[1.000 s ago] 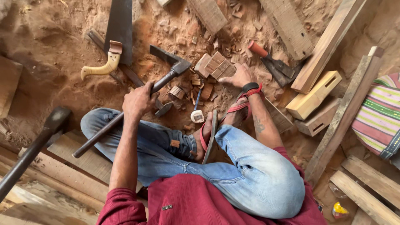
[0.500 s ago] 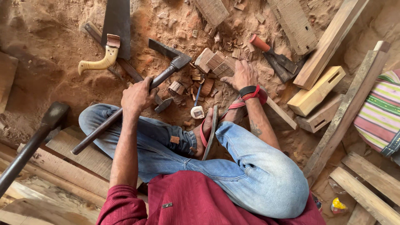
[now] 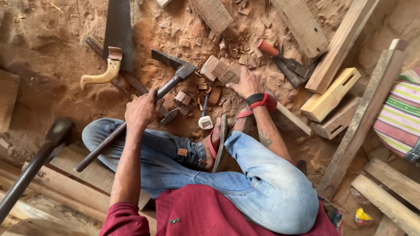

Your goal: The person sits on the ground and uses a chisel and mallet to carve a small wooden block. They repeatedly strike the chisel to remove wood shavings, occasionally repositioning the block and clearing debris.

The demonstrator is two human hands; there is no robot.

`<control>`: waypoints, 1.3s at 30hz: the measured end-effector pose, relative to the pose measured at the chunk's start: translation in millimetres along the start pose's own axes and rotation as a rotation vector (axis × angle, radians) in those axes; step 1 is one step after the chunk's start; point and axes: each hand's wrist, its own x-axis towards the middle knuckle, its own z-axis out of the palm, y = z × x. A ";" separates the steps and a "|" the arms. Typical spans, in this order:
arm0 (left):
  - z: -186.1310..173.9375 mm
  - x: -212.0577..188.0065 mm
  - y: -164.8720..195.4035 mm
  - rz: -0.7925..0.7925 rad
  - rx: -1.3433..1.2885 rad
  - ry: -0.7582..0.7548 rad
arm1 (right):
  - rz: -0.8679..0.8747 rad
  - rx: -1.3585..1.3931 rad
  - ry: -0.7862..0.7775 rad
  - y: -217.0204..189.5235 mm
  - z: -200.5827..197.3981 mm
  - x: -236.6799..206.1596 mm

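Nearest the camera, a person in a red shirt and pale blue jeans sits cross-legged on the sandy dirt floor [image 3: 39, 65]. The left hand [image 3: 142, 109] is wrapped in a fist around the long dark wooden handle of an adze-like hammer with a dark iron head [image 3: 175, 70], which points toward 12 o'clock. The right hand [image 3: 246, 83], with a black and red band at the wrist, lies with fingers spread on a small carved reddish wooden block [image 3: 221, 70], pressing it to the floor at about 1 o'clock from the knees. Judging by this, the chopping or trimming step is in hand: the block is steadied and the tool is poised just beside it, at its 9 o'clock. A next stroke would call for fingers kept off the strike line. Wood chips [image 3: 197, 94] lie between them. Farther out, a handsaw with a cream handle [image 3: 109, 65] lies at 11 o'clock and a red-handled chisel [image 3: 280, 57] at 1 o'clock.
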 end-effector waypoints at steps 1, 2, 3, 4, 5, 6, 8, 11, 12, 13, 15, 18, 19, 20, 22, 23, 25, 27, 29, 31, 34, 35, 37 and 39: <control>-0.3 0.5 0.0 -0.009 0.007 -0.004 | -0.017 0.016 0.028 -1.4 -0.6 0.2; -0.6 0.9 0.0 -0.015 0.012 -0.010 | -0.013 0.014 0.037 -2.7 -1.0 0.2; -0.7 1.3 -0.1 -0.020 0.017 -0.025 | -0.010 0.010 0.045 -3.7 -1.1 0.3; -0.6 1.7 -0.3 -0.026 0.021 -0.040 | -0.009 0.006 0.052 -4.8 -1.0 0.6; 0.0 1.9 -0.7 -0.033 0.026 -0.056 | 0.005 -0.003 0.036 -5.5 -0.7 0.9; 1.0 2.1 -1.3 -0.025 0.039 -0.041 | 0.020 -0.012 0.021 -6.3 -0.5 1.7; 5.4 1.8 -2.9 -0.006 0.064 -0.014 | 0.056 -0.014 0.002 -7.1 -0.1 3.3; 17.9 1.5 -5.3 0.035 0.142 0.059 | 0.084 0.009 0.005 -8.8 -0.2 6.5; 22.9 2.2 -5.3 0.039 0.118 0.067 | 0.083 0.019 0.022 -9.5 -0.6 7.4; 28.1 2.0 -4.6 0.036 0.090 0.072 | 0.078 0.027 0.032 -10.5 -0.7 7.6; 34.7 3.9 -0.6 0.007 -0.016 0.070 | 0.095 0.001 0.041 -13.0 -0.9 7.4; 26.9 4.0 13.6 -0.054 -0.210 0.057 | 0.138 0.036 0.017 -17.1 -1.5 4.8; 19.3 1.3 21.2 -0.063 -0.252 0.076 | 0.157 0.060 0.004 -17.8 -1.9 3.1; 7.0 0.5 29.4 -0.066 -0.290 0.101 | 0.135 0.058 0.022 -19.3 -2.8 3.0; -22.5 -10.5 47.3 -0.014 -0.561 0.021 | 0.105 0.049 0.038 -20.0 -4.7 0.7; -37.9 -17.6 57.2 0.009 -0.698 -0.023 | 0.121 0.061 0.023 -20.6 -5.6 0.3; -63.0 -33.1 78.1 0.081 -0.940 -0.114 | 0.145 0.078 -0.016 -21.0 -6.6 0.5; -76.6 -39.0 95.9 0.122 -1.023 -0.179 | 0.125 0.071 0.011 -19.9 -5.4 1.4; -73.5 -36.0 109.4 0.132 -0.953 -0.217 | 0.122 0.071 0.005 -17.1 -1.4 2.8; -55.0 -20.7 119.7 0.147 -0.922 -0.251 | 0.138 0.076 -0.027 -11.6 4.6 5.0; -14.9 0.8 131.3 0.166 -0.686 -0.189 | 0.052 0.172 -0.017 -0.9 14.9 9.4; -4.9 3.9 133.3 0.172 -0.584 -0.147 | 0.060 0.114 0.003 0.8 18.2 10.0; 1.7 3.6 134.5 0.314 -0.684 0.030 | 0.055 0.003 0.085 2.5 23.7 13.6; -9.9 -4.1 137.3 0.269 -0.722 -0.006 | 0.059 0.078 0.090 2.0 26.9 13.7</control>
